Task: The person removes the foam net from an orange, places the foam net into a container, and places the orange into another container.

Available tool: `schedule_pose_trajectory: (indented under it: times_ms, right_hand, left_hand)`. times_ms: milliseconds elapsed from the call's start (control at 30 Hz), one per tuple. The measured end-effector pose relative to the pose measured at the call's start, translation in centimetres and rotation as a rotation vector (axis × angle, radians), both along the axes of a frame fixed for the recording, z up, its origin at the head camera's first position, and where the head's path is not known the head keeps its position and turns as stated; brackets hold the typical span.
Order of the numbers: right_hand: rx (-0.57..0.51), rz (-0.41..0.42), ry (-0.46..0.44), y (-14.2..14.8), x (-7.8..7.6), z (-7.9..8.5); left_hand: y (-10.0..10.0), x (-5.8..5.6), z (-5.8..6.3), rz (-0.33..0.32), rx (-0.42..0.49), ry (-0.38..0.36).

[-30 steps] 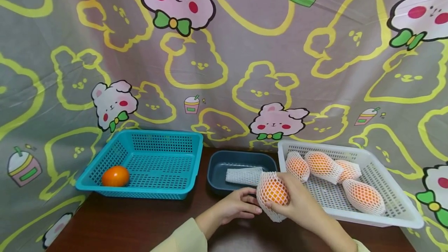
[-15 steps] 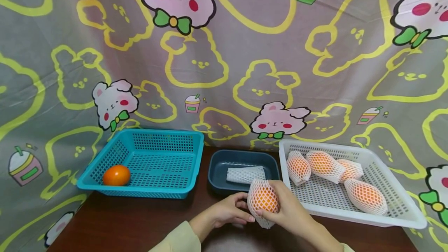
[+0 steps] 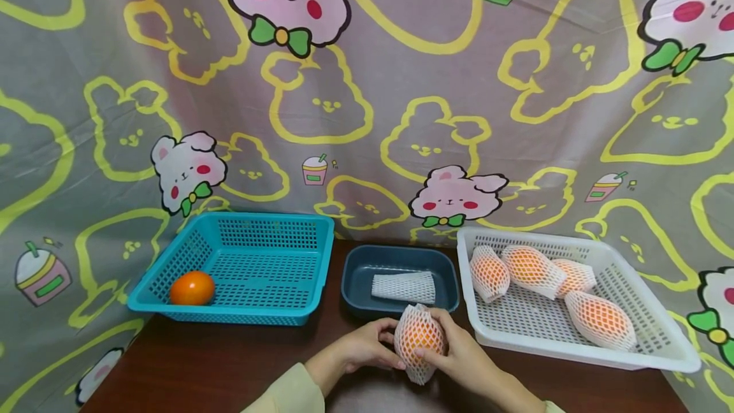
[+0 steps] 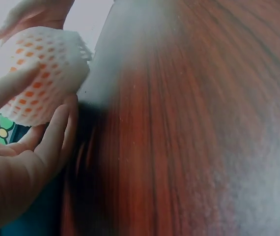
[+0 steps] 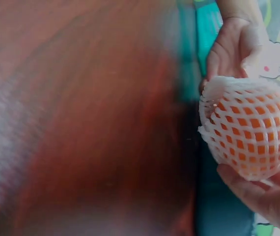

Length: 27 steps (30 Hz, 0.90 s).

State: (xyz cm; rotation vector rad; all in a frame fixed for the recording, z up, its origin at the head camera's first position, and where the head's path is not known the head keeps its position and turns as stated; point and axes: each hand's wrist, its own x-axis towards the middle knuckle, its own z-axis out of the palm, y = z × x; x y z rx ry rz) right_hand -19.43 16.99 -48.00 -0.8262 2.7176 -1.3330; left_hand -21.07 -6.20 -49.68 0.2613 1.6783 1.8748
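In the head view, a round orange fruit in a white foam net sleeve [image 3: 419, 343] is held upright above the front of the table. My right hand [image 3: 464, 352] grips it from the right, thumb across its front. At its left side, my left hand [image 3: 367, 346] has its fingers curved against the net. The left wrist view shows the left thumb [image 4: 14, 86] over the sleeve and other fingers at its underside. In the right wrist view the netted fruit [image 5: 250, 130] lies between both hands. The fruit's far side is hidden.
A dark blue tray [image 3: 351, 301] behind the hands holds white foam net sleeves [image 3: 404, 287]. On the left, a teal basket [image 3: 275, 315] contains one bare orange fruit [image 3: 192, 289]. The white basket [image 3: 573, 354] at right contains several netted fruits [image 3: 601, 320]. A patterned cloth [image 3: 367, 81] hangs behind.
The netted fruit and my right hand have moved left and down, towards the front of the table. My left hand has come in closer against the net. The baskets stay put.
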Motion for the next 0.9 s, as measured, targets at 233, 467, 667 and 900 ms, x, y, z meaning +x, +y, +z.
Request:
schedule_pose_trajectory:
  times_ms: [233, 467, 667, 900]
  right_hand:
    - [-0.15, 0.09, -0.086, 0.0, -0.3, -1.1]
    - [-0.199, 0.159, -0.104, 0.2, -0.3, -1.5]
    - [-0.182, 0.169, -0.081, 0.0, -0.6, -1.3]
    - [-0.063, 0.156, 0.011, 0.1, -0.8, -0.9]
  left_hand:
    - [-0.7, -0.3, -0.3, 0.04, -0.033, 0.035]
    - [-1.4, 0.0, -0.4, 0.02, -0.057, 0.095]
    - [-1.4, 0.1, -0.2, 0.007, -0.066, 0.109]
    - [-1.3, -0.1, 0.6, -0.011, -0.07, 0.099]
